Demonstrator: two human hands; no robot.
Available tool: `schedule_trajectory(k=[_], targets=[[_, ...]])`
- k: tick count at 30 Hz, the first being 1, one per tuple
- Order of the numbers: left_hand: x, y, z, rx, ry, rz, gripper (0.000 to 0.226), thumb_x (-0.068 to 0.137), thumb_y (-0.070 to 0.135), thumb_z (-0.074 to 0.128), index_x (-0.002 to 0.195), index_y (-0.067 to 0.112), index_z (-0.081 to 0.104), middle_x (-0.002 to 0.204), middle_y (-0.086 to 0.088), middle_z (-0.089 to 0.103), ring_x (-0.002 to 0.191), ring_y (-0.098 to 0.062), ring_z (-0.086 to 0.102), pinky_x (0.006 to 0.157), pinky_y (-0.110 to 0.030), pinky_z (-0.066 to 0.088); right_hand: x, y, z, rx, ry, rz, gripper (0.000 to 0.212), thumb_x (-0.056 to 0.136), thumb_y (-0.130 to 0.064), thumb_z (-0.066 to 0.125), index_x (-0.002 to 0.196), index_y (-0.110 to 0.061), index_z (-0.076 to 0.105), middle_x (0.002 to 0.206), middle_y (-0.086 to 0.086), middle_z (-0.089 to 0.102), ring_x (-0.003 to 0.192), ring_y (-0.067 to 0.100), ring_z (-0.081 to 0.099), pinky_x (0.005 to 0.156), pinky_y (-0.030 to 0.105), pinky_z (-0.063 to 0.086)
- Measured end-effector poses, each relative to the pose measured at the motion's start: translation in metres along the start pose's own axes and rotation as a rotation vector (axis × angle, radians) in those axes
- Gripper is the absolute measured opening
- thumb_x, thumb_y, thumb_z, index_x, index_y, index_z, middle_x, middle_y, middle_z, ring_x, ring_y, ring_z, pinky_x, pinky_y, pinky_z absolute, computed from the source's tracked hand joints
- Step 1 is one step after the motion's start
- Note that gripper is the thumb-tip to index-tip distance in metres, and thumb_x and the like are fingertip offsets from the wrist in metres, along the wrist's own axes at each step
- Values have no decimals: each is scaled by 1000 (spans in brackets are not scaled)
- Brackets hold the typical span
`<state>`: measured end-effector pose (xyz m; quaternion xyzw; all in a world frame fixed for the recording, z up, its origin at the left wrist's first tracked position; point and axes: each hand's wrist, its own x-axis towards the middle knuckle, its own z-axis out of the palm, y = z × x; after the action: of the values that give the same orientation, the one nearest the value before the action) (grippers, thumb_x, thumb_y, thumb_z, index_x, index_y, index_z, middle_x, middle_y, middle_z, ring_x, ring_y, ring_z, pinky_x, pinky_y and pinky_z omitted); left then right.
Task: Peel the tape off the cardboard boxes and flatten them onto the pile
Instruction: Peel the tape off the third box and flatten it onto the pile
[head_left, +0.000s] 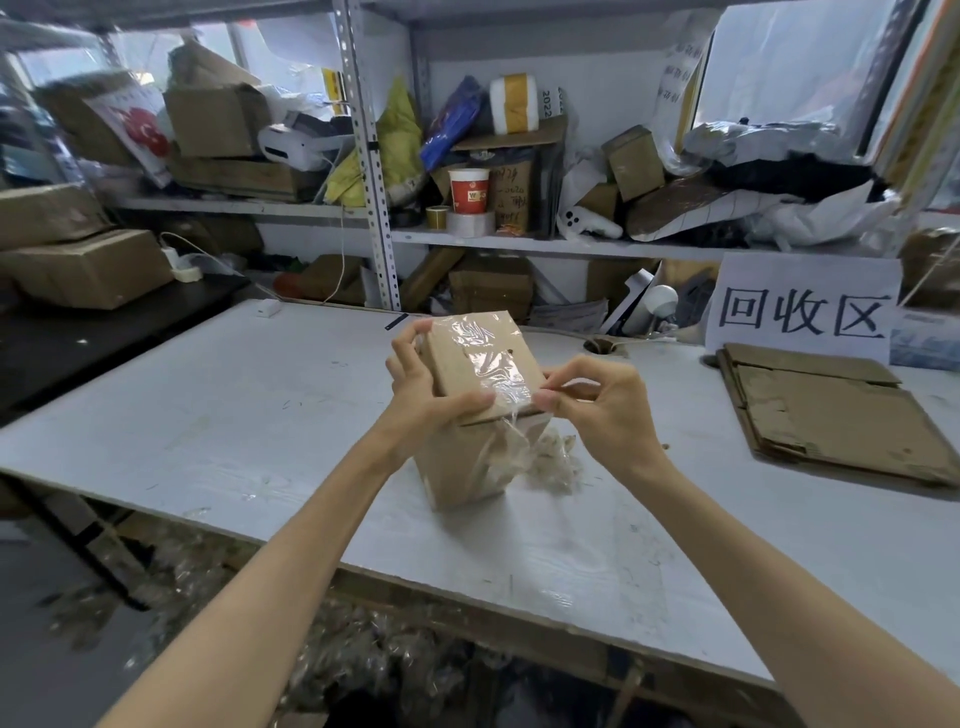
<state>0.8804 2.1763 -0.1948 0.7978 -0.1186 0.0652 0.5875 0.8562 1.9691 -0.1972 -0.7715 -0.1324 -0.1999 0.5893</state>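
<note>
A small brown cardboard box (457, 467) stands on the white table (218, 415), its top face tilted toward me and covered with shiny clear tape (488, 358). My left hand (415, 384) grips the box's top left side, thumb pressed on the front edge of the lid. At the box's right front corner, my right hand (597, 400) pinches the tape between thumb and forefinger. A loose strip of peeled tape hangs down the box's front. A pile of flattened cardboard (826, 415) lies at the right of the table.
A wad of crumpled peeled tape (558, 460) lies just right of the box. A paper sign with large characters (802, 312) stands behind the pile. Cluttered shelves (519, 241) run along the back. Stacked boxes (83, 265) sit at the left. Tape scraps cover the floor below.
</note>
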Motion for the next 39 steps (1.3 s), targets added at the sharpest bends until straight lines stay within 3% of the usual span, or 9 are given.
schedule_trajectory(k=[6,12,16,19,22,28,33,36,39], targets=[[2,-5,-1,17,17,26,98,43,59,77,120,49,18,135,0,23,133,-19,27,111,-39,38,8,3,-11,18,-55,159,21,84,1,66,67,-10,66,79,15,70,70,22,70,73,39,60],[3,-12,0,-37,51,2,96,49,50,81,122,39,21,133,-3,26,123,-14,38,80,-8,38,-2,5,-10,189,24,194,11,90,-2,62,79,2,61,82,12,71,73,19,72,66,26,59],[4,-8,3,-11,91,14,92,51,47,81,120,35,21,131,-6,27,126,-20,38,86,-12,41,-3,-3,-17,110,10,67,24,79,-5,75,98,-15,65,87,8,72,79,23,72,67,32,61],[3,-6,3,27,110,24,96,42,59,78,116,35,21,130,-6,27,130,-25,36,108,-38,42,-5,-5,-15,-56,32,-80,52,75,1,76,117,-27,61,78,-1,73,74,10,71,71,27,60],[3,-5,2,34,111,35,94,41,61,75,114,35,22,127,-2,28,129,-25,36,110,-46,40,-8,-5,-9,-273,152,-198,17,76,7,72,86,-6,72,66,-10,65,62,1,64,64,21,55],[6,-3,1,25,140,21,97,42,58,79,116,30,22,130,-5,28,130,-25,36,108,-43,43,-28,-8,-3,-391,181,-421,14,73,10,69,75,-4,68,66,2,64,56,14,58,54,26,50],[2,-3,6,47,138,33,95,41,63,77,112,33,22,129,0,27,130,-21,34,105,-36,44,-21,-17,-2,-562,262,-236,39,88,-30,64,126,-19,62,103,3,68,89,17,64,67,30,53],[8,-2,5,135,191,85,92,50,51,89,111,33,22,124,4,25,124,-17,31,88,-16,37,-19,-14,9,-647,148,-131,58,88,-46,62,139,-24,49,151,10,33,127,25,46,92,40,47],[17,-1,-6,254,198,101,87,62,38,92,110,38,19,120,8,22,116,-13,27,75,-10,28,-9,-11,15,-411,-64,7,55,84,-44,68,133,-21,55,131,2,55,116,21,56,88,26,49]])
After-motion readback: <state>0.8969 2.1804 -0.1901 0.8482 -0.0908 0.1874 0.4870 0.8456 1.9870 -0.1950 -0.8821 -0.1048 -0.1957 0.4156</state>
